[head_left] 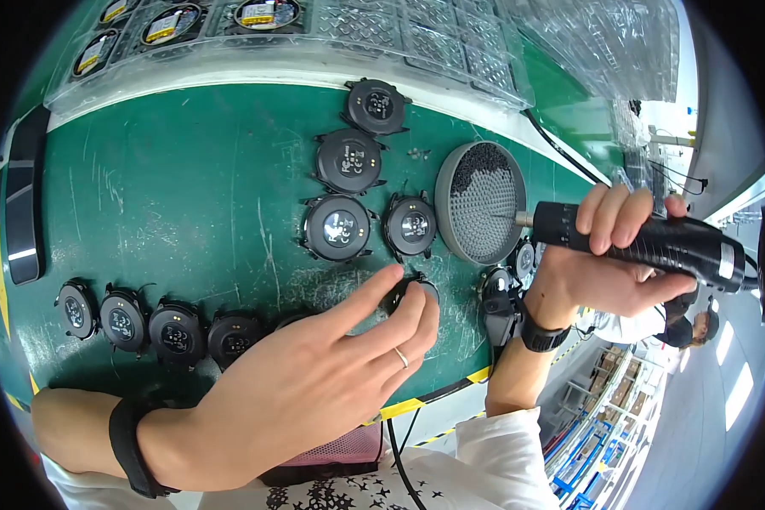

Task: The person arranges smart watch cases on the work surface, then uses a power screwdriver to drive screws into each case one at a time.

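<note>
The left hand pinches a watch case near the green mat's front edge; the right hand is closed around an electric screwdriver beside the round screw tray; open mat remains at the back left

Left hand pins a round black watch case near the green mat's front edge. Right hand grips a black electric screwdriver, tip at the round grey screw tray.
</note>
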Available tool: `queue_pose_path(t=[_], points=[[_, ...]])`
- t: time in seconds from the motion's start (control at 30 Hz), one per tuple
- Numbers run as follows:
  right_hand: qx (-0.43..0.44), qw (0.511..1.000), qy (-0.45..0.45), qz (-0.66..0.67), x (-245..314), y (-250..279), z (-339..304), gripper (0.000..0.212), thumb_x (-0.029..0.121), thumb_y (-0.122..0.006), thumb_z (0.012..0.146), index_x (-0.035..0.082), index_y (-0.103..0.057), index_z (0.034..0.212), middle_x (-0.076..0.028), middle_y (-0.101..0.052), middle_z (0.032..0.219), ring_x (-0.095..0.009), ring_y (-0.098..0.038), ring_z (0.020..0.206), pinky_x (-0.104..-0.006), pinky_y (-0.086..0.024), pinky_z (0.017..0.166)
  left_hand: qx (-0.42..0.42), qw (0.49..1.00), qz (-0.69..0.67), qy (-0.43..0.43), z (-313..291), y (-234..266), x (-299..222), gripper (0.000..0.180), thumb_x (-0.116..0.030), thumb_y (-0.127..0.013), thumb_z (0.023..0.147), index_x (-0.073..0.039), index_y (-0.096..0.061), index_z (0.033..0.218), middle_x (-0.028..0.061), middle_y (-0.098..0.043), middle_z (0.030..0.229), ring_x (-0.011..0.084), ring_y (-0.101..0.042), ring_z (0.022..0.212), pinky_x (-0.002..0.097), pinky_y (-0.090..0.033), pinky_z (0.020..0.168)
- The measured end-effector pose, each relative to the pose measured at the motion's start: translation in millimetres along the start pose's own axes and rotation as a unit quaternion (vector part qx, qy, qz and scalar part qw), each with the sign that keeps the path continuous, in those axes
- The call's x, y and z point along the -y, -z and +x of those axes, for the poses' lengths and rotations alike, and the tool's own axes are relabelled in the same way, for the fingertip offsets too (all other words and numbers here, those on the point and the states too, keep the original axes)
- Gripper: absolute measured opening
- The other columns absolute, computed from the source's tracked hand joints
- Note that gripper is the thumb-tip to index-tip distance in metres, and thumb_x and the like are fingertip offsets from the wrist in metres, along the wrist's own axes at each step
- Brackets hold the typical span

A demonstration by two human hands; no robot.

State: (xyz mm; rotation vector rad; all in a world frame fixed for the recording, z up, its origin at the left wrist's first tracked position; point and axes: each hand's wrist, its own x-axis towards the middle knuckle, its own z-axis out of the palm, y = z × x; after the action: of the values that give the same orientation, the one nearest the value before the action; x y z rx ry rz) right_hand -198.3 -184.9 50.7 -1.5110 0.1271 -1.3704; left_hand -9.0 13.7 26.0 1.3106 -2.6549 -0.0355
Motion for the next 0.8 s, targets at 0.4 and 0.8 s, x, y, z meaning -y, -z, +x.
queue_pose_path(t=[0.4,0.8], points=[[-0.051,0.998,-0.022,-0.029,-12.0,5.2,1.3,0.083,0.075,-0.029,0.1,0.002,-0.053,0.13,-0.003,-0.046,0.067,-0.013,-0.038,0.053,-0.0306,-0.032,0.053,-0.01,0.996,-0.08,0.048,0.6,-6.4,-3.5,0.038,-0.02,-0.059,0.091,-0.005,-0.066,0.125,0.0091,-0.057,0.143,0.0236,-0.051,0.133,0.0427,-0.042,0.116],[-0.053,0.997,-0.019,-0.048,-15.1,7.7,0.2,0.09,0.082,-0.02,0.097,0.005,-0.05,0.132,-0.005,-0.051,0.068,-0.016,-0.043,0.05,-0.0325,-0.037,0.047,0.015,0.999,-0.029,0.035,0.2,-1.5,-1.6,0.043,-0.021,-0.058,0.093,-0.005,-0.064,0.133,0.0079,-0.053,0.149,0.0216,-0.049,0.135,0.042,-0.042,0.115]])
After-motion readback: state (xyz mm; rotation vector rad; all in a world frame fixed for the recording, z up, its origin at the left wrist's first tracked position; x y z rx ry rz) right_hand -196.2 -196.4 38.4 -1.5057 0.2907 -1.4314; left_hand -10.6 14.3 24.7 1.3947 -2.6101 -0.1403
